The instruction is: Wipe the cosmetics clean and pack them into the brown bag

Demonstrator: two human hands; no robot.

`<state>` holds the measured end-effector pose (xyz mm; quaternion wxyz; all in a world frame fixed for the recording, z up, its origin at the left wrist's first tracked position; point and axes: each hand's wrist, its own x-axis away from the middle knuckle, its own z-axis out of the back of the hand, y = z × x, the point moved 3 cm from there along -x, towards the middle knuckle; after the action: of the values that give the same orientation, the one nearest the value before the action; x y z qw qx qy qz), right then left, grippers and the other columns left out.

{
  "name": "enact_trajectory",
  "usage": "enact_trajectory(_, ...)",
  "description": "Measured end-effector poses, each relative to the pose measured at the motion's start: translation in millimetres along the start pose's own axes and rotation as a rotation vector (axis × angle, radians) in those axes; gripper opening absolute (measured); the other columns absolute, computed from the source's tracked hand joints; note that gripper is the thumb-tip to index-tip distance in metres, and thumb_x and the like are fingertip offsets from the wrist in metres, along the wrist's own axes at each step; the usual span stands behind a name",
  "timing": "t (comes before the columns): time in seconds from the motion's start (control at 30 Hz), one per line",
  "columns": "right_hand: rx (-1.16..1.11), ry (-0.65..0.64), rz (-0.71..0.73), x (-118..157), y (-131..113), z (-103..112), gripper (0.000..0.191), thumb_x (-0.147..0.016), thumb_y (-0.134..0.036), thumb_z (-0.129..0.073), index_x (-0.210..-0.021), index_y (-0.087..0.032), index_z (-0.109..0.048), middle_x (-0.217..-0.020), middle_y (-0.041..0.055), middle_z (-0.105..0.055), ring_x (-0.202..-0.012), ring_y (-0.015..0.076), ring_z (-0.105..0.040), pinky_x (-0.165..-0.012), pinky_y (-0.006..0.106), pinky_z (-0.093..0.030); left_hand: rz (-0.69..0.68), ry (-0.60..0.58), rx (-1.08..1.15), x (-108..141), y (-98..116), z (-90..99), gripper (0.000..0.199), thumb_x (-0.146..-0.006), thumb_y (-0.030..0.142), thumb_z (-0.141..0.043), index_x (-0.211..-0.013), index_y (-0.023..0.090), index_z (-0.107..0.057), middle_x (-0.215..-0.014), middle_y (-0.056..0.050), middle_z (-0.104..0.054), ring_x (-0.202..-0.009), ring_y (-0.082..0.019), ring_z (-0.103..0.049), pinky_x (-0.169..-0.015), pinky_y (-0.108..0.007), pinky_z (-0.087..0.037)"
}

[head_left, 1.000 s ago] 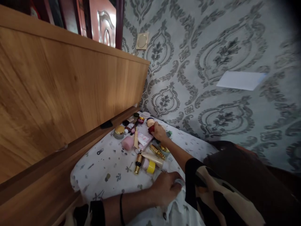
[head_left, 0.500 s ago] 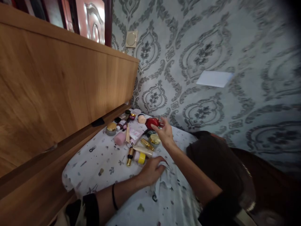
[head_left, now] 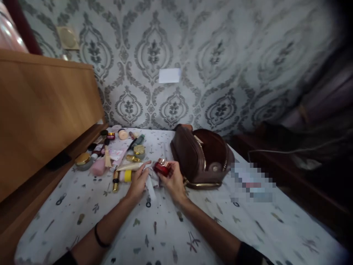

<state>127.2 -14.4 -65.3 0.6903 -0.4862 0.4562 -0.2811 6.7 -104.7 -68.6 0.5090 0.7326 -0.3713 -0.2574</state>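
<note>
Wall [head_left: 193, 92]: grey damask pattern, running across the whole back
Sheet [head_left: 154, 230]: white with small printed motifs, spread beneath both arms and the loose items
Wooden panel [head_left: 46, 95]: at the left, its far end close to the wall
Brown bag [head_left: 191, 158]: on the sheet, just beside the right hand, mouth open, gold zip along its lower front edge
Right hand [head_left: 175, 184]: grasping the red jar between thumb and fingers
Left hand [head_left: 138, 185]: fingertips pinching a limp white piece, cloth or tissue, I cannot tell which
Limp white piece [head_left: 150, 187]: hanging from the left fingertips, its long axis pointing down toward the person
Cream tube [head_left: 129, 166]: lying roughly left to right, one end close behind the left hand
Pink bottle [head_left: 98, 166]: on the sheet, well to the left of the hands
Red jar [head_left: 162, 168]: in the right hand, between the two hands; squat, shiny lid facing up and leaning slightly right, its broad side sloping down to the right
Yellow-lidded container [head_left: 127, 176]: just left of the left hand, yellow end toward it
Gold-and-black tube [head_left: 115, 182]: long axis pointing toward the person
</note>
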Motion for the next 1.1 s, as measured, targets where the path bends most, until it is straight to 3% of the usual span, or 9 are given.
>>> enact_trajectory(0.13, 0.199, -0.1, 0.006, 10, 5, -1, 0.043, -0.077, -0.027, -0.065, -0.116, -0.02, -0.05, -0.103, 0.0066, -0.067, -0.093, 0.0232, -0.065, -0.086, 0.039, -0.052, 0.033, -0.087, -0.005, 4, -4, -6.3, 0.055, -0.075, 0.056, -0.072, -0.116, 0.02, -0.07, -0.115, -0.009, -0.072, -0.124, -0.026, -0.057, -0.108, -0.037, -0.041)
enact_trajectory(0.27, 0.231, -0.158, 0.025, 8, 15, 2, 0.064, -0.075, -0.024, -0.063, -0.136, -0.016, -0.044, -0.124, 0.0131, -0.062, -0.112, 0.0262, -0.061, -0.1, 0.042, -0.046, 0.037, -0.12, -0.086, 2, -5, -1.3, 0.058, -0.078, 0.056, -0.07, -0.124, 0.021, -0.067, -0.128, -0.009, -0.067, -0.135, -0.026, -0.048, -0.116, -0.038, -0.031)
enact_trajectory(0.37, 0.202, -0.234, 0.047, 7, 21, 4, 0.075, -0.076, -0.023, -0.059, -0.146, -0.011, -0.035, -0.132, 0.0164, -0.058, -0.119, 0.0271, -0.058, -0.105, 0.044, -0.042, 0.042, -0.113, -0.13, 1, -4, 0.9, 0.058, -0.077, 0.052, -0.072, -0.125, 0.019, -0.066, -0.125, -0.008, -0.069, -0.13, -0.025, -0.053, -0.112, -0.034, -0.035)
enact_trajectory(0.5, 0.135, -0.28, 0.064, 8, 17, 7, 0.077, -0.077, -0.022, -0.058, -0.148, -0.013, -0.032, -0.127, 0.0138, -0.06, -0.117, 0.0261, -0.058, -0.104, 0.043, -0.042, 0.044, -0.1, -0.135, 0, -3, -0.4, 0.052, -0.075, 0.046, -0.075, -0.12, 0.018, -0.069, -0.112, -0.006, -0.075, -0.111, -0.02, -0.065, -0.098, -0.026, -0.046)
enact_trajectory(0.67, -0.013, -0.314, 0.03, 9, 8, 7, 0.059, -0.077, -0.022, -0.062, -0.133, -0.02, -0.043, -0.113, 0.0074, -0.064, -0.103, 0.0222, -0.061, -0.096, 0.038, -0.047, 0.094, -0.061, 0.005, -3, -1, -0.3, 0.051, -0.065, 0.038, -0.084, -0.111, 0.019, -0.071, -0.105, -0.005, -0.076, -0.097, -0.019, -0.069, -0.089, -0.027, -0.05)
enact_trajectory(0.87, -0.398, -0.415, -0.12, 9, 1, 6, 0.05, -0.069, -0.016, -0.057, -0.118, -0.024, -0.049, -0.108, 0.0016, -0.064, -0.102, 0.0202, -0.061, -0.092, 0.033, -0.048, 0.09, -0.051, -0.01, -2, 4, -2.4, 0.055, -0.065, 0.038, -0.084, -0.115, 0.022, -0.068, -0.119, -0.005, -0.071, -0.105, -0.022, -0.066, -0.089, -0.029, -0.049)
enact_trajectory(0.97, -0.411, -0.428, -0.134, 8, 2, 7, 0.056, -0.066, -0.013, -0.053, -0.12, -0.025, -0.052, -0.108, 0.0008, -0.065, -0.103, 0.0209, -0.061, -0.092, 0.033, -0.048, 0.143, -0.104, 0.0, 1, 4, -6.3, 0.059, -0.067, 0.043, -0.083, -0.119, 0.022, -0.065, -0.113, -0.005, -0.073, -0.099, -0.022, -0.068, -0.088, -0.03, -0.05)
enact_trajectory(1.1, -0.261, -0.414, -0.092, 7, 9, 8, 0.071, -0.068, -0.013, -0.052, -0.138, -0.024, -0.047, -0.12, 0.003, -0.062, -0.111, 0.0229, -0.058, -0.099, 0.037, -0.045, 0.151, -0.162, 0.015, 2, 3, -9.4, 0.052, -0.066, 0.044, -0.083, -0.11, 0.02, -0.067, -0.1, -0.004, -0.075, -0.086, -0.02, -0.07, -0.079, -0.028, -0.053)
